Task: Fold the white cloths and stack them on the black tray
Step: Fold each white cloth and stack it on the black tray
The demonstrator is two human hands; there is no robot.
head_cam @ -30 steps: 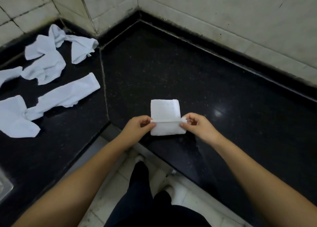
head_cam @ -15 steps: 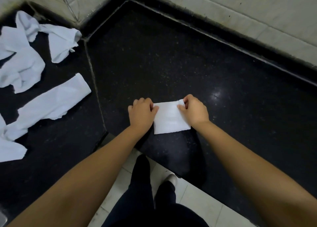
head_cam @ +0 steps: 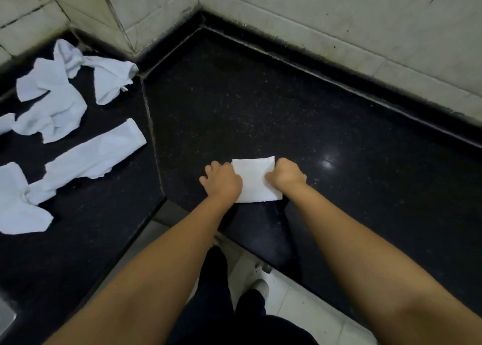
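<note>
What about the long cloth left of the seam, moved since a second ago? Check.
No. The long cloth ends just left of the counter seam, as before.

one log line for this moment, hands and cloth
left hand: on folded cloth | right hand: on cloth | cloth: flat on black counter | tray: unseen

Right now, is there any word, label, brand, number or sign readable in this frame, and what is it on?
None: no text can be read anywhere in the head view.
Folded white cloth under both hands: plain, no tag or print showing.
Unfolded white cloths on the left: plain.
Black counter and tiled wall: only specks, stains and grout lines, no lettering.
</note>
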